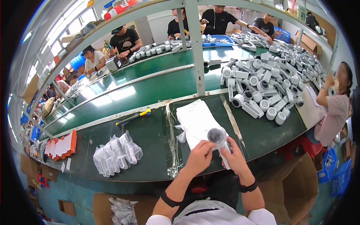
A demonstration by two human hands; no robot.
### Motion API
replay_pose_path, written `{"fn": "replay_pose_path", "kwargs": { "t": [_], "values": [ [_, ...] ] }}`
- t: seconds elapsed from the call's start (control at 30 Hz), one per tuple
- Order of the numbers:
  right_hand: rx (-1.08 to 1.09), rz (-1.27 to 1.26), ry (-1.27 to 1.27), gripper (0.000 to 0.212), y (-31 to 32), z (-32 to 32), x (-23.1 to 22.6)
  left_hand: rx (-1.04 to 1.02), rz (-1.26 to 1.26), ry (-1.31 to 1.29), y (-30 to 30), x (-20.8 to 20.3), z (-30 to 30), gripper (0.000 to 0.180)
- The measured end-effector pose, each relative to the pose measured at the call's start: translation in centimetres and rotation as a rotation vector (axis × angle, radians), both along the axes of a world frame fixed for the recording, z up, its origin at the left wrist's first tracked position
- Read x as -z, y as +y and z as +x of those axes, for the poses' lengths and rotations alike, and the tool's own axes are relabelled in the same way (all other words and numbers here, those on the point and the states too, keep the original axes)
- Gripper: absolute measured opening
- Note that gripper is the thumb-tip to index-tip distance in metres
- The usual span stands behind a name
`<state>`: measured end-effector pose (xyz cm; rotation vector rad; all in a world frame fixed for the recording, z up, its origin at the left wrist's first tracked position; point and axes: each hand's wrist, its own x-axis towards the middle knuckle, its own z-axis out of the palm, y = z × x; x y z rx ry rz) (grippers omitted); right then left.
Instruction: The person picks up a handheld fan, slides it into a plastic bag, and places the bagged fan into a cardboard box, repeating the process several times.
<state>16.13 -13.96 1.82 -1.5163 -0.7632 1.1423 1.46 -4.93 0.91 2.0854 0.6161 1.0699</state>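
Between my hands, above the near edge of the dark green table, is a white handheld device (221, 132) with a round grey-faced head and a straight handle. My right hand (235, 156) is closed around the handle, thumb on its upper side. The fingers of my left hand (200, 155) are bent and pinch the device where the head meets the handle. Beneath and beyond it lies a stack of thin white plastic bags (195, 116). To the left, several white devices in clear bags (116, 154) lie in a row.
A yellow-and-black hammer (134, 116) and an orange-and-white stack of small boxes (62, 145) lie on the left. A large heap of similar devices (262, 84) fills the right. A metal post (195, 48) rises ahead. Open cartons (288, 187) stand below the table; several people work around it.
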Motion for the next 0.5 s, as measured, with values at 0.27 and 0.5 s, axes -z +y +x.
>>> {"fn": "replay_pose_path", "kwargs": {
  "t": [0.27, 0.5],
  "values": [
    [0.032, 0.063, 0.092, 0.068, 0.5, -1.6, 1.4, -0.12, 0.118, -0.115, -1.8, 0.1, 0.6, 0.026],
    [-0.006, 0.188, -0.666, 0.078, 0.7, -0.6, 3.9, 0.093, 0.14, -0.063, -2.0, 0.2, 0.7, 0.016]
  ]
}}
